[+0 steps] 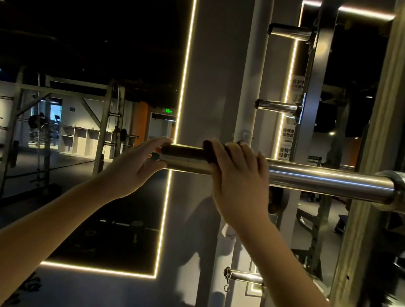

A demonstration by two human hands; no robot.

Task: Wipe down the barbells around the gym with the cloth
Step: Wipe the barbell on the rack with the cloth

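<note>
A steel barbell sleeve (328, 179) runs level across the middle, from its open end at centre to the rack at the right. My right hand (238, 180) wraps over the sleeve near its end, with a dark cloth (211, 151) pressed between palm and bar; the cloth shows only at the fingers' edge. My left hand (137, 162) cups the sleeve's end face, thumb below and fingers above, touching the rim.
A rack upright (376, 142) stands at the right with plate pegs (278, 106) sticking out to the left above and below the bar. Behind it a grey wall has lit mirror edges (184, 79). Other racks (106, 126) stand far left.
</note>
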